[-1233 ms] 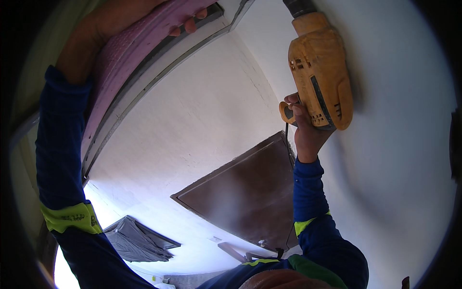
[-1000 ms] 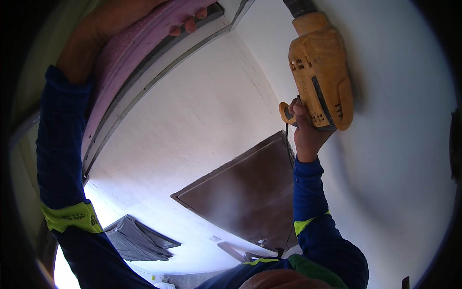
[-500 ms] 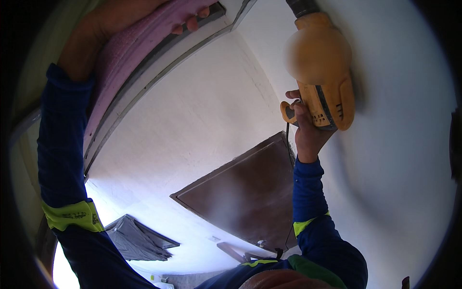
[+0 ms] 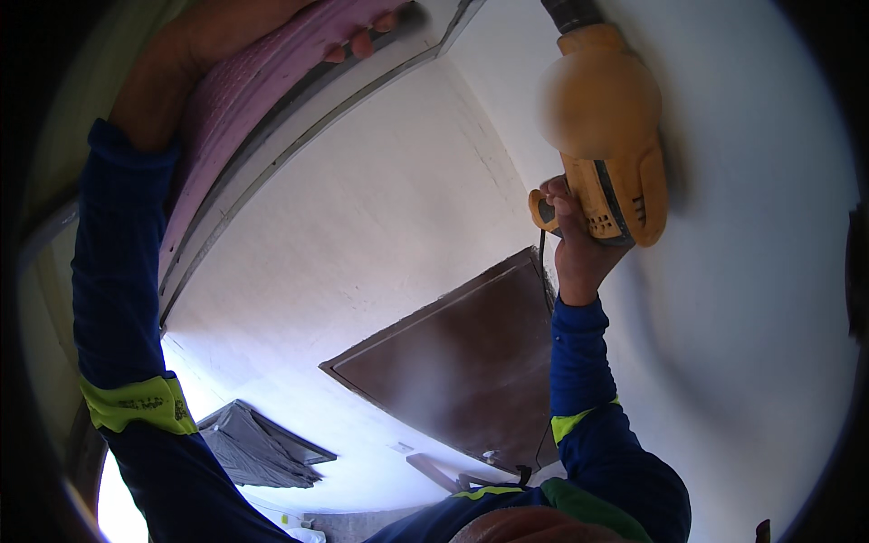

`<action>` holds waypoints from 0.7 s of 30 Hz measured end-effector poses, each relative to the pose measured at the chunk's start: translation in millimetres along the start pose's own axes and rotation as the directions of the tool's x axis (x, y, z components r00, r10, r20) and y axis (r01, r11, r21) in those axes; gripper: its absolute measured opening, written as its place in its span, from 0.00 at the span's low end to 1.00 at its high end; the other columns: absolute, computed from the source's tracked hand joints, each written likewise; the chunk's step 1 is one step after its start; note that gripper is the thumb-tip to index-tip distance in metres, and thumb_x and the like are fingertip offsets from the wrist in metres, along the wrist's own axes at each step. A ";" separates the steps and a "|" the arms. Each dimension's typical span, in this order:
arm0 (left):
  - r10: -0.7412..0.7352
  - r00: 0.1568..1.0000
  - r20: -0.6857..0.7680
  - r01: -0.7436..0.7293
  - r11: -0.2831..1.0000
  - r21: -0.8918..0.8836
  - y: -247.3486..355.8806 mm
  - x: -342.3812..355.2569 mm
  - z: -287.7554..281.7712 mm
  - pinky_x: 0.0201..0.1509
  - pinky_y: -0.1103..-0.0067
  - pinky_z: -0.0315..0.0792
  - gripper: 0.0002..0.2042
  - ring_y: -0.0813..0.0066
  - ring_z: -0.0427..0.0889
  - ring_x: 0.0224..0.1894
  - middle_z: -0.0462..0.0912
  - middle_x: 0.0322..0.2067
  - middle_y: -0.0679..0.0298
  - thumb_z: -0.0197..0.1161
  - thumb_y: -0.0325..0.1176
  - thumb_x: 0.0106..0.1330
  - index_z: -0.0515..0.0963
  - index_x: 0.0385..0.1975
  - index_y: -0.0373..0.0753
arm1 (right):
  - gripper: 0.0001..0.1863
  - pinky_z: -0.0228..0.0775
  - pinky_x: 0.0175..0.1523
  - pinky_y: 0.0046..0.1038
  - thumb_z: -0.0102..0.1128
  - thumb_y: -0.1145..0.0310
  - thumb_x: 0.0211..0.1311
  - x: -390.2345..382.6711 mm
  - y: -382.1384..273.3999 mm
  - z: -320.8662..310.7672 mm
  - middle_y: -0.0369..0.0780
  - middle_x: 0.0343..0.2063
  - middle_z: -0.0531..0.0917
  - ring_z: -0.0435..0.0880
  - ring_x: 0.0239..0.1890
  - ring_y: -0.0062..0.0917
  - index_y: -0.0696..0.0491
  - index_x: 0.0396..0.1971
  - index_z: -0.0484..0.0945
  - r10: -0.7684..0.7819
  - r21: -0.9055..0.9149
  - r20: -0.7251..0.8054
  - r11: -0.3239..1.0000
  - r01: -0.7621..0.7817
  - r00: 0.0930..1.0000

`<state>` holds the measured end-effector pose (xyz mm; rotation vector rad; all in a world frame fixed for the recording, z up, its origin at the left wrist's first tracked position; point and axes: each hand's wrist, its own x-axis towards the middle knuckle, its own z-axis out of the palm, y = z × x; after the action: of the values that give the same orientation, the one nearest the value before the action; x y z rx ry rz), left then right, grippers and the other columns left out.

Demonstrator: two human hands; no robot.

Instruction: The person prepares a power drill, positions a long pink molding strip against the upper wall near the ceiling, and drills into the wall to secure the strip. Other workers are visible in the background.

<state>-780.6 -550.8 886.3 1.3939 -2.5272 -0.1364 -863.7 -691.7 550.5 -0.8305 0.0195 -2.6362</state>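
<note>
My right hand (image 4: 581, 249) is wrapped around the handle of a yellow and black rotary hammer drill (image 4: 634, 172), its fingers curled in at the handle. The drill is raised close to the white wall. Its dark front end (image 4: 572, 13) runs out of the top of the view, so the tip is hidden. High on the left, my left hand (image 4: 237, 34) grips a pink panel (image 4: 244, 100). Its fingertips show past the panel's far edge, beside a grey metal channel (image 4: 299, 140). Part of that hand is cut off by the top edge.
A black cord (image 4: 542, 258) hangs from the drill along my right forearm. Behind are a brown door (image 4: 462, 362), a pale wall (image 4: 362, 208) and a dark frame draped with grey sheeting (image 4: 258, 448). The white wall (image 4: 751, 271) fills the right side. Bright light enters at lower left.
The fingers of my right hand have curled in closer on the drill's handle. The drill and my left hand on the panel have hardly moved.
</note>
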 end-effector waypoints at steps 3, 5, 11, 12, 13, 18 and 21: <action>0.022 1.000 0.005 -0.022 0.999 0.023 -1.0 -0.5 0.8 0.41 0.80 0.76 0.23 0.76 0.80 0.37 0.80 0.36 0.62 0.58 0.50 0.76 0.75 0.51 0.31 | 0.24 0.82 0.46 0.25 0.76 0.81 0.45 0.2 -3.4 2.2 0.39 0.36 0.88 0.88 0.38 0.22 0.59 0.45 0.79 -0.032 0.010 0.047 0.999 0.031 0.998; 0.021 1.000 0.006 -0.021 0.999 0.037 -0.8 -0.8 1.3 0.40 0.80 0.75 0.24 0.76 0.80 0.37 0.80 0.36 0.62 0.58 0.50 0.76 0.76 0.51 0.31 | 0.24 0.82 0.46 0.25 0.75 0.81 0.45 1.6 -6.5 4.0 0.40 0.37 0.88 0.89 0.39 0.23 0.59 0.46 0.79 -0.051 0.032 0.060 0.998 0.049 0.997; 0.028 1.000 0.014 -0.029 0.996 0.084 4.9 0.1 -0.6 0.39 0.80 0.75 0.24 0.77 0.80 0.34 0.80 0.35 0.62 0.56 0.53 0.76 0.77 0.48 0.32 | 0.26 0.81 0.42 0.23 0.78 0.79 0.42 15.7 -12.5 14.6 0.39 0.35 0.87 0.87 0.36 0.22 0.58 0.45 0.78 -0.047 -0.019 0.051 0.999 0.048 0.998; 0.054 0.998 0.020 -0.056 0.992 0.115 6.1 0.1 -1.6 0.39 0.80 0.74 0.25 0.77 0.79 0.34 0.80 0.34 0.63 0.56 0.53 0.76 0.77 0.47 0.32 | 0.26 0.81 0.41 0.23 0.78 0.78 0.41 20.1 -12.4 16.8 0.39 0.34 0.87 0.87 0.34 0.22 0.58 0.44 0.78 -0.073 -0.017 0.047 0.997 0.074 0.996; 0.073 0.997 0.038 -0.078 0.987 0.140 7.3 1.0 -3.1 0.39 0.80 0.74 0.25 0.77 0.79 0.33 0.80 0.34 0.63 0.55 0.54 0.76 0.77 0.46 0.32 | 0.26 0.81 0.40 0.22 0.79 0.78 0.40 21.1 -12.8 18.8 0.38 0.33 0.86 0.86 0.33 0.21 0.58 0.44 0.78 -0.091 -0.004 0.012 0.996 0.091 0.996; 0.019 0.998 0.052 -0.033 0.962 0.272 9.3 1.9 -9.8 0.38 0.80 0.74 0.27 0.78 0.79 0.33 0.79 0.31 0.65 0.54 0.58 0.75 0.79 0.42 0.33 | 0.25 0.77 0.34 0.20 0.77 0.79 0.39 19.7 -15.4 22.6 0.35 0.33 0.84 0.82 0.27 0.17 0.58 0.42 0.77 -0.092 -0.018 -0.041 0.996 0.092 0.995; 0.067 0.995 0.078 -0.085 0.959 0.270 8.3 2.9 -10.1 0.39 0.81 0.74 0.29 0.78 0.79 0.34 0.79 0.31 0.65 0.54 0.60 0.74 0.79 0.41 0.33 | 0.23 0.76 0.32 0.20 0.74 0.80 0.41 15.1 -13.8 19.9 0.35 0.33 0.83 0.81 0.27 0.16 0.58 0.41 0.77 -0.060 -0.016 -0.027 0.998 0.059 0.998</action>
<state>-786.2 -548.4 898.2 1.4048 -2.7348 0.1911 -868.9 -682.2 577.0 -0.8111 0.0225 -2.7065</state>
